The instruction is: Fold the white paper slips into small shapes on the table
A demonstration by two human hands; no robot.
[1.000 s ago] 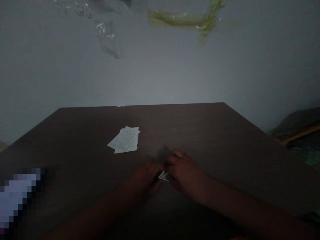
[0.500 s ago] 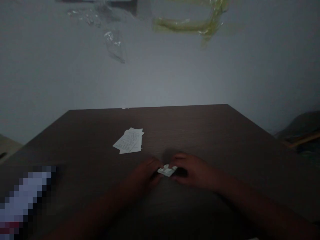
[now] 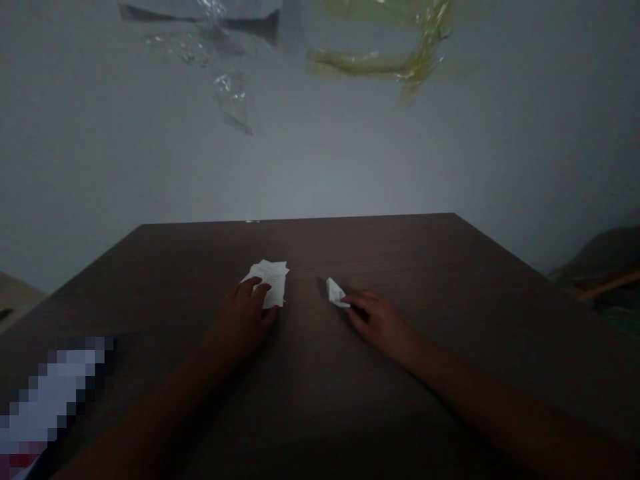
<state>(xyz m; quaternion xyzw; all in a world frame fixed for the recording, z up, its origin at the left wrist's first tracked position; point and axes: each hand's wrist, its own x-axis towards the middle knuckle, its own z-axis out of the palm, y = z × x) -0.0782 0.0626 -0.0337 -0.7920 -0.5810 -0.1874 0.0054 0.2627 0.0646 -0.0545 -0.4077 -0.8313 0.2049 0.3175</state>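
Observation:
On the dark wooden table (image 3: 320, 380) lies a small stack of printed paper sheets (image 3: 275, 280), fanned unevenly. My left hand (image 3: 246, 313) rests over the left part of that stack, its fingers spread on the paper. To the right, my right hand (image 3: 377, 320) pinches a small folded piece of paper (image 3: 335, 291) between thumb and fingers. The folded paper stands up at its far end and casts a shadow on the tabletop. Dim light hides its finer creases.
A pixelated, bright flat object (image 3: 55, 393) lies at the table's left side. Behind the table rises a pale wall (image 3: 340, 160) with clear tape (image 3: 233, 93) and yellowish tape (image 3: 370, 65) stuck on it. A dark heap (image 3: 610, 257) sits beyond the right edge.
Both hands were together on the folded paper. My left hand has let go and moved left onto the paper stack; my right hand has carried the folded paper slightly farther away.

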